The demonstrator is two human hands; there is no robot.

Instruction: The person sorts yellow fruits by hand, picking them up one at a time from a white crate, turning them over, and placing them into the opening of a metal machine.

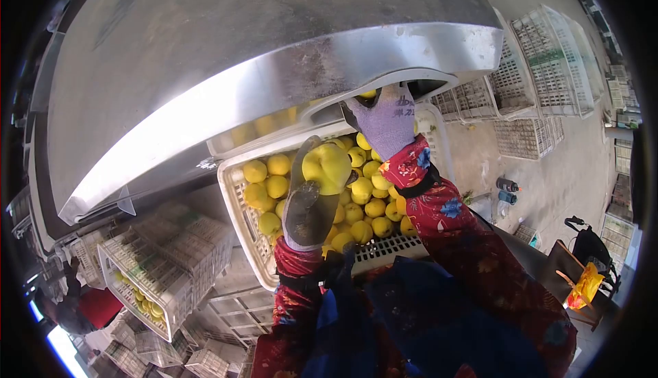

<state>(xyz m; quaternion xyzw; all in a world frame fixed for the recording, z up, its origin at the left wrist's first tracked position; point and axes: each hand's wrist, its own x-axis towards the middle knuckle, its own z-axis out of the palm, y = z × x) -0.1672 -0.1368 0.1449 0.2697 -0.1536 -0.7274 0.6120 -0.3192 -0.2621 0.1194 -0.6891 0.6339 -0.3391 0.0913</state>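
In my gloved left hand (pixel 308 203) I hold a large yellow fruit (pixel 326 168), raised over a white crate (pixel 243 244) of yellow fruit (pixel 360 232). The fingers wrap round its side. My right hand (pixel 384 119), in a purple and black glove, reaches up to the opening in the metal rim (pixel 301 63) beyond the crate. A bit of yellow fruit (pixel 369 94) shows at its fingertips, partly hidden by the glove and the rim.
White crates (pixel 541 56) stand at the upper right, others (pixel 171 268) at the lower left, one holding fruit. Bottles (pixel 507 185) stand on the floor at right, near a chair with a yellow bag (pixel 587 286). Another person (pixel 75 306) is at far left.
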